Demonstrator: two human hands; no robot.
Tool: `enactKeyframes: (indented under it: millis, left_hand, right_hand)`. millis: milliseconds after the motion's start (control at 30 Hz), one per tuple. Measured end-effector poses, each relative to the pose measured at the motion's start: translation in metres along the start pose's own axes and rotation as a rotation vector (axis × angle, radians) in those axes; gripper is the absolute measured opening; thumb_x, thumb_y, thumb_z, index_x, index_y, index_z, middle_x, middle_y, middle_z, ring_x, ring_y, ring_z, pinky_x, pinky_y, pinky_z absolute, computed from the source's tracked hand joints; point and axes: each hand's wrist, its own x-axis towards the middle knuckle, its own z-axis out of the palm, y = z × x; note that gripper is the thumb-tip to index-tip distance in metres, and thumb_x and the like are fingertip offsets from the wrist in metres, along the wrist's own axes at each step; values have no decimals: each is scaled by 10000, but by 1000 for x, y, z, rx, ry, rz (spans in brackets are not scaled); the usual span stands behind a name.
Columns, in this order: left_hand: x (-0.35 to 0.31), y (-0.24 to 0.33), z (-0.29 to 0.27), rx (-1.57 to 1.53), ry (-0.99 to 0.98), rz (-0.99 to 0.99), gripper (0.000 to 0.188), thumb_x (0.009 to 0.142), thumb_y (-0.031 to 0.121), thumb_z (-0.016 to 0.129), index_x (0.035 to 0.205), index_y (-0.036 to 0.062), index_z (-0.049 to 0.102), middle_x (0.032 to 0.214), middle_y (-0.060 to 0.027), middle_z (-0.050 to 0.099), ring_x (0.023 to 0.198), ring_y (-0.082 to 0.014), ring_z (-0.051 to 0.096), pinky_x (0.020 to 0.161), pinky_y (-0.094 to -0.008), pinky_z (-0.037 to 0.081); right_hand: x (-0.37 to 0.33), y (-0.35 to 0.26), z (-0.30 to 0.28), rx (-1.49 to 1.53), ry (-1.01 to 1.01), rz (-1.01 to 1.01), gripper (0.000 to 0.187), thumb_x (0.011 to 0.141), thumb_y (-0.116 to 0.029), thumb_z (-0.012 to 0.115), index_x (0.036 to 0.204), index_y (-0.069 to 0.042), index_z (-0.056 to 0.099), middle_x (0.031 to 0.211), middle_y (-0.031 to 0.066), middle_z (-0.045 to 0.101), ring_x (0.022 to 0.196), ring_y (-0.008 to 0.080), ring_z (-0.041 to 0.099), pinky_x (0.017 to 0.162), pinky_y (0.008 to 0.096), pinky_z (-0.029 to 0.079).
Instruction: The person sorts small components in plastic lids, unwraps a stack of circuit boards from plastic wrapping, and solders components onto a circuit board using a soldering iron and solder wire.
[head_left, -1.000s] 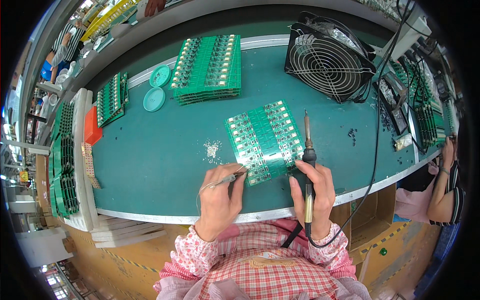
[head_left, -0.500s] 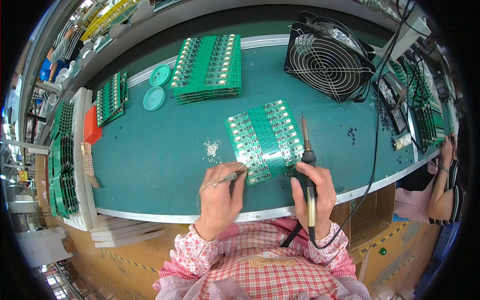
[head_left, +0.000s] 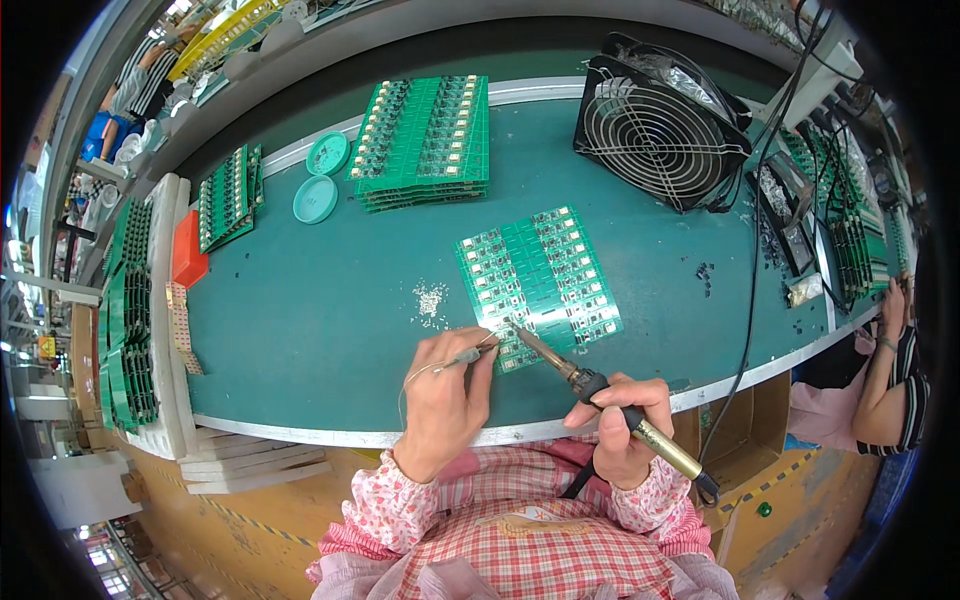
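A green circuit board panel (head_left: 540,285) with two bands of small parts lies flat and slightly turned in front of me. My right hand (head_left: 632,425) grips a soldering iron (head_left: 650,435) by its handle; its tip points to the far left and meets the board's left band, or hovers just above it. At the board's near left corner, my left hand (head_left: 445,385) pinches a thin solder wire (head_left: 425,369) with a grey sleeve around it. Its fingertips are close to the iron's tip. Just left of the board is a loose pile of tiny white parts (head_left: 430,300).
Stacked circuit boards (head_left: 425,135) stand at the back, beside two turquoise dishes (head_left: 316,199). A black fan (head_left: 655,130) occupies the back right. An orange-red box (head_left: 188,250) and more boards (head_left: 128,310) line the left. A co-worker's arm (head_left: 885,360) shows at the far right.
The soldering iron has swung from upright beside the board's right edge to a slant, its tip now at the left band. My left hand has barely moved.
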Motion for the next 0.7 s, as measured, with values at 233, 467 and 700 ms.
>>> enactKeyframes:
  millis: [233, 467, 700]
  left_hand:
    - [0, -1, 1, -10, 2, 5, 214, 830, -59, 687, 1023, 30, 658, 989, -116, 696, 861, -313, 655, 766, -384, 508]
    - [0, -1, 1, -3, -1, -2, 197, 840, -48, 683, 1020, 28, 660, 986, -117, 698, 869, -313, 658, 775, -378, 510]
    - [0, 0, 0, -3, 1, -15, 196, 841, -46, 682, 1021, 30, 662, 989, -115, 700, 871, -312, 660, 786, -380, 511]
  right_hand:
    - [-3, 0, -1, 19, 39, 5, 151, 969, -148, 629, 1040, -31, 566, 721, 103, 710, 646, 179, 679, 604, 313, 547]
    - [-1, 0, 0, 0, 1, -16, 152, 967, -145, 630, 1043, -28, 568, 714, 98, 708, 641, 180, 676, 597, 315, 547]
    - [-4, -1, 2, -62, 64, 279, 124, 958, -127, 628, 987, -10, 601, 702, 78, 691, 609, 147, 690, 577, 275, 536]
